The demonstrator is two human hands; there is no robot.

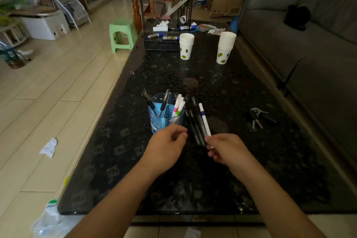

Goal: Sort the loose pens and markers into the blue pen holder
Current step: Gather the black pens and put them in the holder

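Observation:
The blue pen holder [156, 114] stands on the dark table [193, 170], with black pens and white markers sticking out of its compartments. Right of it, my right hand [226, 150] is shut on a bundle of pens: a white marker with a blue band [204, 119] and several black pens [195, 129], all angled up and away from me. My left hand [167, 146] hovers just in front of the holder, fingers curled loosely, with nothing seen in it.
Keys [257, 116] lie on the table to the right. Two stacks of paper cups [186, 45] [225, 47] and a black wire rack [164, 42] stand at the far end. A grey sofa [309, 44] borders the right side; a green stool [121, 35] is at left.

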